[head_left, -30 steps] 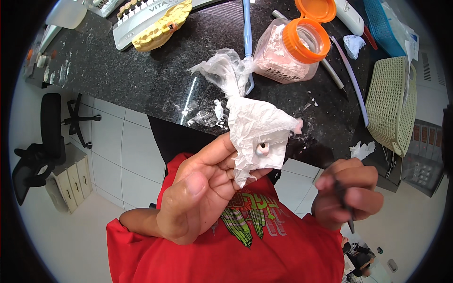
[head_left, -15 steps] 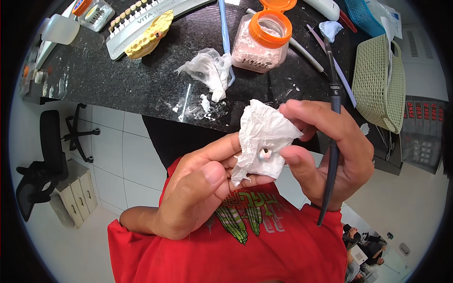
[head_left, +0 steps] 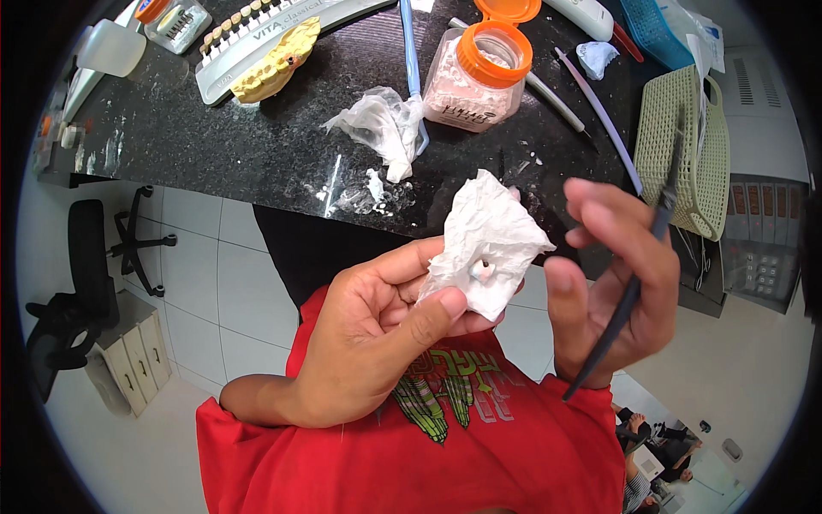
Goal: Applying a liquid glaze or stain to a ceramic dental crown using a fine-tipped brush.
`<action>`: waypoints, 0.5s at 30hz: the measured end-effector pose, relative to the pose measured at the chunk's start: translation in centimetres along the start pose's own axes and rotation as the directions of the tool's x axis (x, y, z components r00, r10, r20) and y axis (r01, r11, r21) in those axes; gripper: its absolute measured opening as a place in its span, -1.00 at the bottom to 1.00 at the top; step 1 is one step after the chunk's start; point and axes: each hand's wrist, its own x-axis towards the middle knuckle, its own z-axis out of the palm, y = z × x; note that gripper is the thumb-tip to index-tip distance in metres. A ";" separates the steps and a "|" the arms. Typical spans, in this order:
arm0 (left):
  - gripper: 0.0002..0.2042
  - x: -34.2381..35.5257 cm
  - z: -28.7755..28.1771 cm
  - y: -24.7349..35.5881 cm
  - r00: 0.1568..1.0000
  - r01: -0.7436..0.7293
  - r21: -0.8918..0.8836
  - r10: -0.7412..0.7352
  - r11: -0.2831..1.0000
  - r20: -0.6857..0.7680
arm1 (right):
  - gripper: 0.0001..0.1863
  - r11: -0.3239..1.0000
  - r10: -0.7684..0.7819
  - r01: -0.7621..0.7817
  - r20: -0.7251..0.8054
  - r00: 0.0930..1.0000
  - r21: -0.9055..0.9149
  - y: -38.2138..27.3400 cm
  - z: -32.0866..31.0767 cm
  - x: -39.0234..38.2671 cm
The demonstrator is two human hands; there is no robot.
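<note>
A crumpled white tissue (head_left: 484, 218) rests across the fingers of my left hand (head_left: 364, 338), its thumb pressing down on the near edge. Lying on the tissue is a small whitish tooth-shaped piece (head_left: 483, 271) with a dark spot at its top. My right hand (head_left: 655, 295) is to the right of the tissue, not touching it. Held slantwise in the right hand is a dark-handled brush (head_left: 608, 330), its bristle end pointing up and away. The right thumb and forefinger stand apart with nothing between their tips.
On the black speckled counter (head_left: 223, 141) stand an open jar of pink powder (head_left: 471, 94) and a yellow dental model (head_left: 278, 64) beside a tooth shade guide (head_left: 248, 51). Crumpled plastic (head_left: 385, 128), a lilac stick (head_left: 599, 116) and a green basket (head_left: 676, 163) are also there.
My right hand has drawn away to the right from the tissue, and the brush now tilts more to the right. My left thumb has come down onto the tissue.
</note>
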 end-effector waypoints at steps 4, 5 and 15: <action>-0.59 0.2 0.2 -0.1 1.000 -0.030 -0.001 0.030 1.000 -0.009 | -0.50 0.992 -0.087 0.091 0.056 0.995 -0.086 -0.3 -0.4 0.0; -0.59 0.2 0.3 -0.1 0.998 -0.063 -0.001 0.063 0.998 -0.023 | -0.51 0.994 -0.082 0.085 0.050 0.995 -0.062 -0.3 -0.1 0.0; -0.60 0.0 0.3 0.1 0.997 -0.078 0.059 0.080 0.995 -0.016 | -0.57 0.976 -0.214 0.217 0.160 0.964 -0.003 0.2 -0.4 1.8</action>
